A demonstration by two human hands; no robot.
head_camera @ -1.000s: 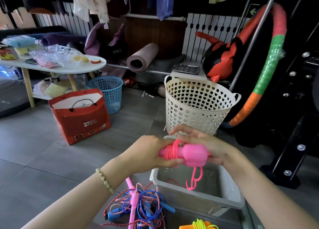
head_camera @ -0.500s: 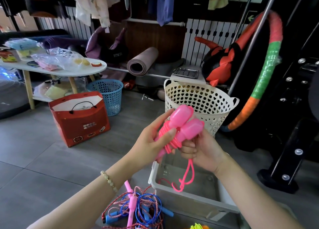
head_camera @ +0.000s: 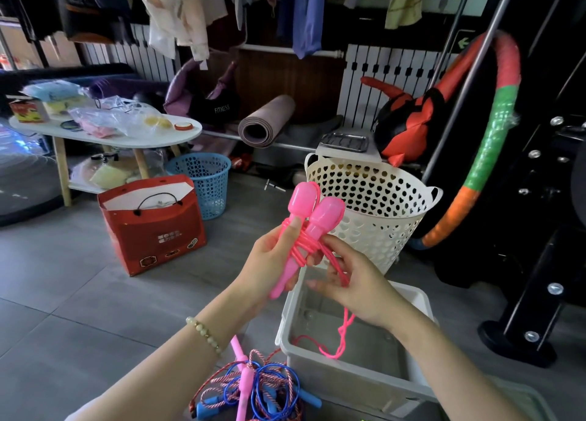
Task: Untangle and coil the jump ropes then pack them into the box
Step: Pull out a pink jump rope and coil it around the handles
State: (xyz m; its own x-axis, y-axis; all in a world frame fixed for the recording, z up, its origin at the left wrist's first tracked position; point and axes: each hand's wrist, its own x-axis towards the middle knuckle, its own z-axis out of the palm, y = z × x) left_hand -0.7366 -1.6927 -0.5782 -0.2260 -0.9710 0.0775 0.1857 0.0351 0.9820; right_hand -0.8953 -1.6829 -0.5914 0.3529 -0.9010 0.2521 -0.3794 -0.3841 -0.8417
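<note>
The left hand (head_camera: 269, 263) is gripping the pink rope (head_camera: 300, 246) around its two handles (head_camera: 326, 213), with the thumb pressing on the wound cord. The handles are sticking out of the hand toward 1 o'clock. The right hand (head_camera: 355, 282), at 3 o'clock from the left, is pinching the loose cord. The tail (head_camera: 341, 333) is hanging toward 6 o'clock into the box (head_camera: 348, 378). Tangled ropes (head_camera: 253, 389) are lying at 9 o'clock from the box.

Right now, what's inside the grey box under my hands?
The loose end of the pink jump rope hangs down into the grey box in a loop. The floor that shows is otherwise bare. Your right hand and the near wall cover the rest.
</note>
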